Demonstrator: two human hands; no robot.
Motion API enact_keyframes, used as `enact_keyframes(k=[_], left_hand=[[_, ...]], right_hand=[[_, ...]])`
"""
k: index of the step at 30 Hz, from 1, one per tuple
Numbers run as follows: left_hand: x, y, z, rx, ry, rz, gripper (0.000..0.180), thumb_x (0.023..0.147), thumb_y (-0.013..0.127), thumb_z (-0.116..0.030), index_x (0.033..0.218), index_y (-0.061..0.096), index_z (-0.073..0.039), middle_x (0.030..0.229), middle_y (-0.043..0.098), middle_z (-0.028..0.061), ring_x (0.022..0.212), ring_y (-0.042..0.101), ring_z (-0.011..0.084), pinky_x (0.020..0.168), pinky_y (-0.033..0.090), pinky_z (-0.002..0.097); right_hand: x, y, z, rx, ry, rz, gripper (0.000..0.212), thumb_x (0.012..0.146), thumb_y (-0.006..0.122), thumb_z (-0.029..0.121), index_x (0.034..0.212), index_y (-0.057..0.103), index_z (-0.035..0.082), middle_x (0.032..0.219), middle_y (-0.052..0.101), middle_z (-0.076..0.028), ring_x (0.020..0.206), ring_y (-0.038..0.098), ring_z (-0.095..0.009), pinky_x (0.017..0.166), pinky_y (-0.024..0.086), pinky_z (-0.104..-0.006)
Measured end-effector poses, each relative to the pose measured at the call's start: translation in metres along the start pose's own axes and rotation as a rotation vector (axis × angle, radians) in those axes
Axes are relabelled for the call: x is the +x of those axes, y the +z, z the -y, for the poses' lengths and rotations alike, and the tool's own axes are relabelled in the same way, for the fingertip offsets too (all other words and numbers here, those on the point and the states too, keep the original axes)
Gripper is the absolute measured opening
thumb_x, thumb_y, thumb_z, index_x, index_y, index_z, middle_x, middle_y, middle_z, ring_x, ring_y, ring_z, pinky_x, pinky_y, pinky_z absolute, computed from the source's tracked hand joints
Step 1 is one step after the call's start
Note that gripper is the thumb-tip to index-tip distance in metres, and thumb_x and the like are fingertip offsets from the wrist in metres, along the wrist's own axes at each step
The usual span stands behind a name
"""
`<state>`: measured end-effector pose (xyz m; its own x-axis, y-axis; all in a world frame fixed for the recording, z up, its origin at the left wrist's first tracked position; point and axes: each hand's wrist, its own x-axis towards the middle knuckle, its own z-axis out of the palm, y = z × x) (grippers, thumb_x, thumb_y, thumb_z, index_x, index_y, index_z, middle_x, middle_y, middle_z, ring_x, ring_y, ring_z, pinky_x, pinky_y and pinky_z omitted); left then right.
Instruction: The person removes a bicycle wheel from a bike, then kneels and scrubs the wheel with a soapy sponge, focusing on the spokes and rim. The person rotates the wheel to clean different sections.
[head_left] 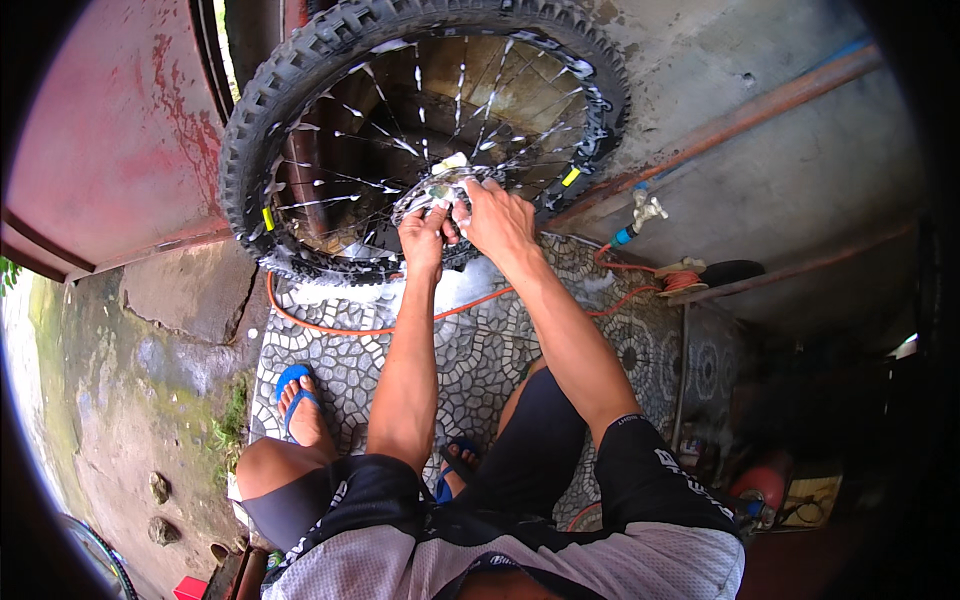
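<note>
A bicycle wheel [262,140] with a knobby black tyre leans in front of me, white suds on its spokes and rim. Both my hands are at its hub, over a foamy toothed or drilled metal disc [408,204]. My left hand [422,240] is closed, thumb and fingers pinched together at the disc's near edge. Just right of it, my right hand [497,222] is closed too, its fingers bent against the hub. Suds and the fingers themselves hide what either one grips. A pale yellowish piece [450,162] shows at the hub's far side.
An orange hose [340,329] crosses the pebble-patterned tile floor [470,350], where foam lies under the tyre. At right, a tap [648,208] stands out from the grey wall [740,120]. A red metal panel [110,130] rises at left, beside wet concrete [130,380].
</note>
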<state>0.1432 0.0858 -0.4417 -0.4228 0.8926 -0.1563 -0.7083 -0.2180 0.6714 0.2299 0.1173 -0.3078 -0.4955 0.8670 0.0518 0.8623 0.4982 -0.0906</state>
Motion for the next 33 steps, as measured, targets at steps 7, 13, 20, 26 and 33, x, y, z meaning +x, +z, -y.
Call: enact_keyframes(k=[7,13,20,26,33], left_hand=[[-0.006,0.008,-0.002,-0.044,-0.050,-0.123,0.021,0.101,0.070,-0.014,0.083,0.062,-0.006,0.062,0.059,0.0019,0.046,0.052,0.0114,0.045,0.044,0.0265],[-0.008,0.002,-0.007,-0.195,-0.173,0.055,0.030,0.110,0.057,-0.026,0.084,0.053,-0.010,0.060,0.049,0.0008,0.048,0.043,0.0134,0.047,0.037,0.0291],[-0.027,-0.017,-0.018,-0.423,-0.310,0.133,0.021,0.110,0.055,-0.037,0.111,0.056,-0.016,0.062,0.048,-0.0001,0.050,0.044,0.0140,0.050,0.036,0.0279],[-0.042,-0.057,-0.038,-0.328,-0.305,-0.009,0.042,0.111,0.052,-0.038,0.134,0.066,-0.006,0.058,0.040,-0.0041,0.047,0.037,0.0086,0.047,0.032,0.0253],[-0.023,-0.102,-0.067,-0.216,0.058,-0.581,0.025,0.107,0.063,-0.027,0.110,0.067,-0.002,0.063,0.050,-0.0025,0.048,0.044,0.0076,0.042,0.035,0.0283]], right_hand=[[0.001,-0.031,0.020,-0.101,0.140,0.092,0.031,0.094,0.069,0.038,0.099,0.074,0.007,0.092,0.076,-0.019,0.090,0.075,-0.041,0.081,0.058,-0.0517],[0.028,-0.063,0.009,0.139,-0.193,-0.163,0.038,0.096,0.071,0.032,0.130,0.067,0.016,0.132,0.065,-0.015,0.102,0.072,-0.042,0.089,0.056,-0.0541],[0.076,-0.062,-0.012,0.126,-0.195,0.250,0.021,0.094,0.073,0.017,0.110,0.075,0.005,0.100,0.078,-0.016,0.100,0.073,-0.037,0.087,0.056,-0.0439],[0.085,-0.078,-0.012,0.422,-0.148,0.300,0.020,0.090,0.071,0.007,0.109,0.073,0.001,0.084,0.075,-0.011,0.062,0.068,-0.020,0.065,0.056,-0.0382],[0.052,-0.107,-0.037,0.270,-0.296,-0.490,0.034,0.094,0.061,0.007,0.127,0.070,0.006,0.107,0.069,-0.020,0.098,0.070,-0.034,0.089,0.055,-0.0439]])
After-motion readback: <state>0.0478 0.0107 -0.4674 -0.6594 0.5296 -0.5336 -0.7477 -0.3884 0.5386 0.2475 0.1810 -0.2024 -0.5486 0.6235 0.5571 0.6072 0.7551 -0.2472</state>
